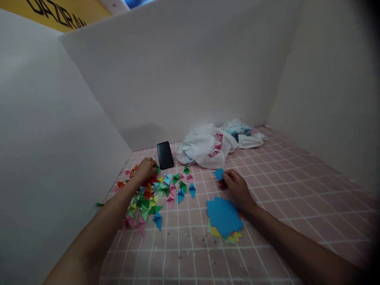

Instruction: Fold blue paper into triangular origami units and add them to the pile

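My right hand pinches a small blue square of paper between thumb and fingers, held above the table. Just below that hand lies a stack of square paper sheets, blue on top with yellow and other colours showing at the lower edge. My left hand is over the far side of a spread of small folded paper pieces in green, pink, yellow, orange and blue. Its fingers are curled, with a green folded piece right by the fingertips; what they grip, if anything, is hidden.
A black phone lies beyond the folded pieces near the back wall. White plastic bags are crumpled at the back. The table has a pink checked cover, with pale walls on the left, back and right.
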`<act>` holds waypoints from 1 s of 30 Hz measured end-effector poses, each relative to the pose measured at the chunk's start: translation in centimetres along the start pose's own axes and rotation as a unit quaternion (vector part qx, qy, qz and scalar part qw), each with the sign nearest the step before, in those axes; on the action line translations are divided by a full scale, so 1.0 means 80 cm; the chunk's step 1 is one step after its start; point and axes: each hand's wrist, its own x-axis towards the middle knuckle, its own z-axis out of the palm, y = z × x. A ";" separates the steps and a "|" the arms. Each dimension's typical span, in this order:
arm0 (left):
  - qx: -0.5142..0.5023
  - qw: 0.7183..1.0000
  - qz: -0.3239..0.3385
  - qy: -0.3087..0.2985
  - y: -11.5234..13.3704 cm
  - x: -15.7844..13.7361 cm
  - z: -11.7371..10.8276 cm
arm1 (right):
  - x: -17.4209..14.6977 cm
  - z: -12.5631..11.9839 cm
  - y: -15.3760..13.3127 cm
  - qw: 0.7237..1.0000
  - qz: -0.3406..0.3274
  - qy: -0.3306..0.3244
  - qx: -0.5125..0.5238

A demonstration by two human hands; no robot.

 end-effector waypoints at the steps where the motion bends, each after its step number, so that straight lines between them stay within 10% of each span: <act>1: -0.002 1.000 0.000 -0.004 0.000 0.000 0.002 | 0.000 0.000 0.000 1.000 0.001 0.000 0.002; 7: -0.037 0.998 0.000 0.052 0.011 -0.007 -0.052 | 0.004 0.004 -0.001 1.000 -0.005 0.000 0.015; 11: -0.103 0.987 0.001 0.124 0.073 -0.057 -0.075 | -0.003 0.007 -0.016 1.000 -0.014 -0.010 0.023; 19: -0.621 0.781 -0.049 -0.039 0.227 -0.175 -0.022 | -0.079 0.031 -0.074 0.973 -0.028 -0.230 0.002; 30: -0.705 0.703 -0.087 0.041 0.237 -0.201 -0.007 | -0.098 0.043 -0.071 0.957 0.020 -0.288 0.024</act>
